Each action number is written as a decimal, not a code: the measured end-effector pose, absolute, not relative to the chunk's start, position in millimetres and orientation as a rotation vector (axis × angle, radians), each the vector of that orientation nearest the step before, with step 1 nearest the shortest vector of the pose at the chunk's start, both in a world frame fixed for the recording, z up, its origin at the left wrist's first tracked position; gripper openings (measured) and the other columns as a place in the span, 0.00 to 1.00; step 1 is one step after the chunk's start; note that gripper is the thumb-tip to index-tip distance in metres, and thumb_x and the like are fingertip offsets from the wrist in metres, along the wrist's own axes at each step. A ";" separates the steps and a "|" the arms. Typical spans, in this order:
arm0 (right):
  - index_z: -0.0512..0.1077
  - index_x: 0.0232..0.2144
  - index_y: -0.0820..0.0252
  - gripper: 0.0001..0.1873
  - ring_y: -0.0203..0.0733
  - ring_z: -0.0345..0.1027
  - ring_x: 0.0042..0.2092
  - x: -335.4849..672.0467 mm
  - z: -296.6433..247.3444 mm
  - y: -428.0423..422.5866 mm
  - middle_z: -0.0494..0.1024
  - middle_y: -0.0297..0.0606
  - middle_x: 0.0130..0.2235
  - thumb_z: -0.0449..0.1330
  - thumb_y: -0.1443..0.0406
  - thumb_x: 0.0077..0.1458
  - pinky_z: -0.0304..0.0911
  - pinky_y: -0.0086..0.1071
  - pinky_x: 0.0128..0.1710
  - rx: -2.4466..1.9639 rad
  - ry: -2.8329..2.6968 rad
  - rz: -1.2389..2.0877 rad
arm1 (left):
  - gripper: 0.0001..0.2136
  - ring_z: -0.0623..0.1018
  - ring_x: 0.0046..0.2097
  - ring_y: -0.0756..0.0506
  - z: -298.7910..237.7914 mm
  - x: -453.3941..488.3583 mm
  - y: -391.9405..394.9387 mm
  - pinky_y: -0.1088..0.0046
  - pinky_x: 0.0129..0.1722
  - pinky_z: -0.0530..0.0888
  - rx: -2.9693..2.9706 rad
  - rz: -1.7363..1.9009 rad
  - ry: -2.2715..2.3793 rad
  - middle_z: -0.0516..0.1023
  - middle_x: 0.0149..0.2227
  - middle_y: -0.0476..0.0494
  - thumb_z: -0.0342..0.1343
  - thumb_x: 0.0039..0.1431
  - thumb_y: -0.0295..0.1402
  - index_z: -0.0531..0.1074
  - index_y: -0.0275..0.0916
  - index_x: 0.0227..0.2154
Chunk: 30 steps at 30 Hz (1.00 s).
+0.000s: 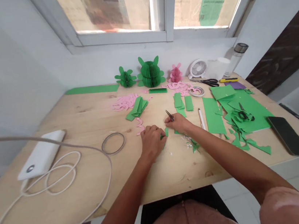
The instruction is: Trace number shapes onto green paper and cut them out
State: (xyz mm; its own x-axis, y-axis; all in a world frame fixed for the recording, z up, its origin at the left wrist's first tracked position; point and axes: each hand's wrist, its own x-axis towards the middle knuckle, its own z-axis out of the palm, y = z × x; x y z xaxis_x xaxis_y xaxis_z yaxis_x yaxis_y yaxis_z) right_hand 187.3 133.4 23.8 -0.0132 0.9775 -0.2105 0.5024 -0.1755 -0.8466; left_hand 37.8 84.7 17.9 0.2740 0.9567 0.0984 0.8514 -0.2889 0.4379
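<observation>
Low over the middle of the table, my left hand has its fingers closed on a small green paper strip. Close by on the right, my right hand grips a dark pointed tool, its tip angled up and left; its lower part is hidden in the fingers. White paper bits and green scraps lie below the right wrist. A pink curled paper cutting rests just beyond the left hand. Folded green strips and green paper rectangles lie farther back.
Green and pink paper figures stand by the wall. Right: a fan, bottle, black-handled scissors, white pen, green sheets, phone. Left: a tape ring and power bank with a looping cable.
</observation>
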 end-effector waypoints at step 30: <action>0.73 0.44 0.63 0.26 0.31 0.53 0.20 197.5 62.6 87.9 0.73 0.34 0.29 0.50 0.48 0.59 0.49 0.27 0.19 -1.398 -1.285 1.127 | 0.10 0.75 0.29 0.49 44.0 36.8 108.1 0.74 0.31 0.69 1.144 1.105 1.132 0.77 0.25 0.47 0.62 0.42 0.39 0.74 0.37 0.23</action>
